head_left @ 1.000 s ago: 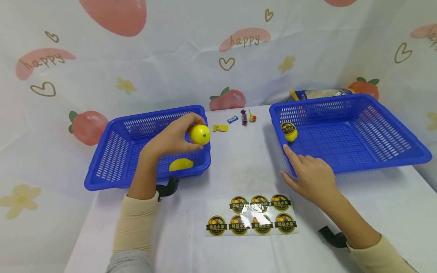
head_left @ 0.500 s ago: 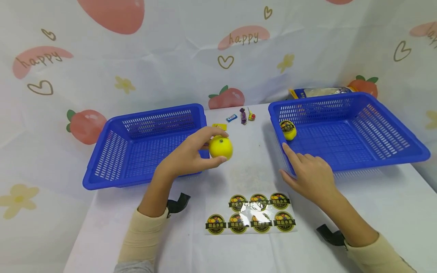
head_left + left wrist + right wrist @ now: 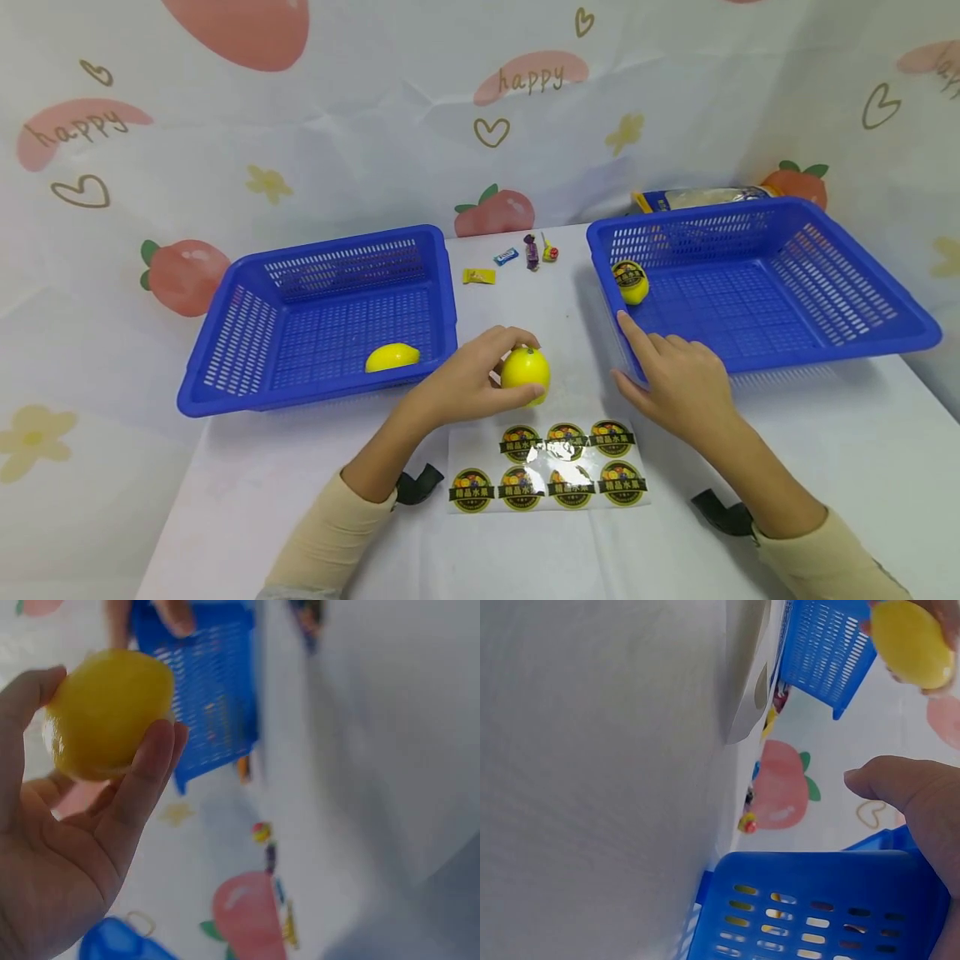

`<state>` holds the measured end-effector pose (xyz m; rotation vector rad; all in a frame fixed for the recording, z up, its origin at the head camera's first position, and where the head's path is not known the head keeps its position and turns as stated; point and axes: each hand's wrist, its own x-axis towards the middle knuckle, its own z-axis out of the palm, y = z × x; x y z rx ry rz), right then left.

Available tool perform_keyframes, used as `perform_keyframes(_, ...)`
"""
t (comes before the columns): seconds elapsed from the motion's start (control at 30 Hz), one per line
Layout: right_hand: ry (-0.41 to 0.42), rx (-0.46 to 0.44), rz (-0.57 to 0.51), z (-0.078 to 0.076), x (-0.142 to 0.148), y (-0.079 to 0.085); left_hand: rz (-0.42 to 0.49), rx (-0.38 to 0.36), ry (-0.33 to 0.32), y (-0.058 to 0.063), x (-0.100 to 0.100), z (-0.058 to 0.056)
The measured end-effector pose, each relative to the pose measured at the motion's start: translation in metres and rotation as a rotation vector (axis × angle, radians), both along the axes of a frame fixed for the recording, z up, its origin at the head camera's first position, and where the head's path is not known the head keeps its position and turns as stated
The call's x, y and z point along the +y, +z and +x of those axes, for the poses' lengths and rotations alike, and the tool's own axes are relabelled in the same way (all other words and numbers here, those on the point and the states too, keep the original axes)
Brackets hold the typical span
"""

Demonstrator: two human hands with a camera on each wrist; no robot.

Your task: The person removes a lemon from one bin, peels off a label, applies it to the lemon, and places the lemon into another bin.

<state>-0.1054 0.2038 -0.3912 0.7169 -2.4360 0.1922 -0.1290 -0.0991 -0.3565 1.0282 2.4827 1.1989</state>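
Note:
My left hand point(image 3: 476, 385) grips a yellow lemon point(image 3: 527, 375) between thumb and fingers. It is in midair over the table, just beyond a clear sheet point(image 3: 468, 446) of round black fruit stickers. In the left wrist view, the lemon point(image 3: 112, 712) is large, its lower part covered by fingers. With its index finger straight, my right hand point(image 3: 684, 385) touches the left rim of the right blue basket point(image 3: 825, 360); the thumb stays outside. A stickered lemon point(image 3: 631, 283) lies within that basket, against its left wall. Another lemon point(image 3: 393, 357) lies in the left blue basket point(image 3: 300, 402).
Between the baskets at the back are a yellow-wrapped candy point(image 3: 479, 276), a blue-wrapped candy point(image 3: 506, 257), a purple-wrapped candy point(image 3: 532, 252) and a lollipop point(image 3: 551, 251). A plastic packet point(image 3: 708, 198) lies behind the right basket. A printed cloth point(image 3: 375, 150) hangs behind the table.
My left hand has carried its lemon from above the left basket rightward and nearer, uncovering the lemon in that basket. The right hand stays at the right basket's rim.

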Motion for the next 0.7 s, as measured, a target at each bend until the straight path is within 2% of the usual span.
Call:
perform_keyframes(0.17, 0.005, 0.003, -0.006, -0.001, 0.0, -0.001, -0.122, -0.059, 0.103, -0.015, 0.007, 0.0)
perform_keyframes(0.27, 0.01, 0.012, -0.008, -0.001, 0.0, -0.001, -0.14, -0.169, 0.169, -0.023, 0.009, -0.002)
perform_keyframes(0.4, 0.016, 0.019, -0.008, -0.001, 0.0, -0.001, -0.092, -0.325, 0.243, -0.033, 0.009, -0.007)
perform_keyframes(0.53, 0.02, 0.021, -0.01, -0.002, 0.0, -0.001, -0.11, -0.345, 0.281, -0.042, 0.009, -0.015)
perform_keyframes(0.7, 0.014, 0.017, -0.008, -0.002, -0.001, 0.0, -0.172, -0.365, 0.287, -0.047, 0.01, -0.021)
